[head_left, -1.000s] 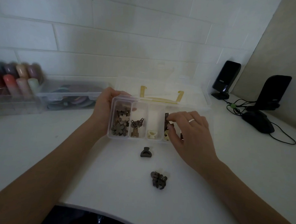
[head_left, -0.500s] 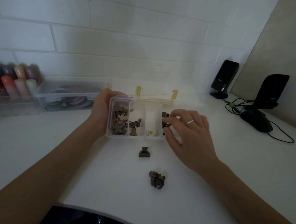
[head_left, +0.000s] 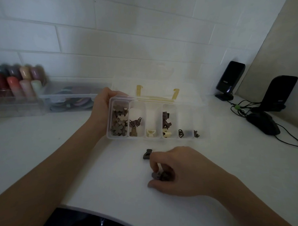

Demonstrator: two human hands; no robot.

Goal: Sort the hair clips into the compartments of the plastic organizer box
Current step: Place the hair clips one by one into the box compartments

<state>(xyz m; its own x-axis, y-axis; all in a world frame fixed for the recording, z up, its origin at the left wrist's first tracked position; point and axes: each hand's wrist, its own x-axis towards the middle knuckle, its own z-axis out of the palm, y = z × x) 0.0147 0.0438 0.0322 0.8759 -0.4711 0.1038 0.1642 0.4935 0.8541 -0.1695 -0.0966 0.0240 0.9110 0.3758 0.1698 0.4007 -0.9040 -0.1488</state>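
A clear plastic organizer box (head_left: 155,137) with its lid open stands on the white table, its several compartments holding brown, cream and black hair clips. My left hand (head_left: 102,108) grips the box's left end. Nearer to me, my right hand (head_left: 178,171) pinches a small brown flower-shaped clip (head_left: 160,176) that lies on the table, between thumb and fingers. A dark claw clip (head_left: 146,154) lies on the table just left of that hand's fingertips, apart from the box.
At the back left stand a clear bin of coloured items (head_left: 69,97) and a rack of coloured bottles (head_left: 16,82). Two black speakers (head_left: 229,81), cables and a black mouse (head_left: 263,122) occupy the right. The table's front edge curves below my arms.
My right hand has left the box's fourth compartment and come down toward me onto the brown flower clip. The left hand still holds the box.
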